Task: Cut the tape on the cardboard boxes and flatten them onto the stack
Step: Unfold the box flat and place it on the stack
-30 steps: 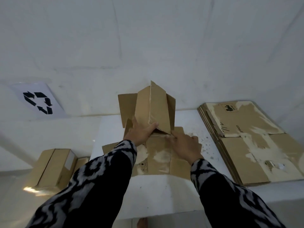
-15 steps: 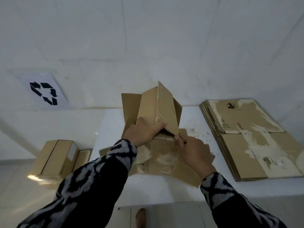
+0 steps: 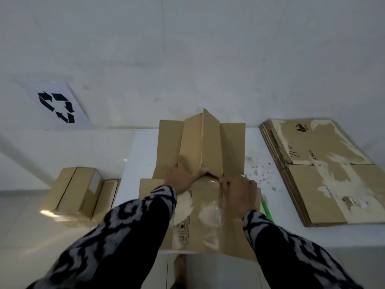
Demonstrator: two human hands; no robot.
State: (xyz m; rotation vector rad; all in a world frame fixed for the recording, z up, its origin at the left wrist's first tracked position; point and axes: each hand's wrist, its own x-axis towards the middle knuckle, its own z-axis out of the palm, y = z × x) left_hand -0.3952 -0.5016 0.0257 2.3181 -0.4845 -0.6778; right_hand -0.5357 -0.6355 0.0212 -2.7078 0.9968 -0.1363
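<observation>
We're looking down at a white desk with a brown cardboard box, partly collapsed, spread across its middle. Its near half lies flat, with patches of torn paper and clear tape on its surface and small printed handling symbols toward our left arm. The far half has two panels rising into a tent-shaped ridge, with flat flaps lying to either side against the white wall.

Our left hand lies on the left slope of that ridge at its base, fingers stretched out and pressing on the cardboard, the thumb reaching toward the fold. Our right hand sits just beside it on the right, fingers curled in at the foot of the ridge and pinching the box where the raised panel meets the flat part; what exactly the fingertips have there is too small to tell. Both arms wear black-and-white patterned sleeves.

A thin green stick-like tool pokes out from under the box's right edge, by the right forearm. Further right on the desk, well apart from the box, sits the stack of flattened brown cardboard boxes, the top sheet scarred with pale torn patches. Off the desk's left side, closed brown cardboard boxes stand on the floor. A white sheet with a black recycling symbol is on the wall above them.
</observation>
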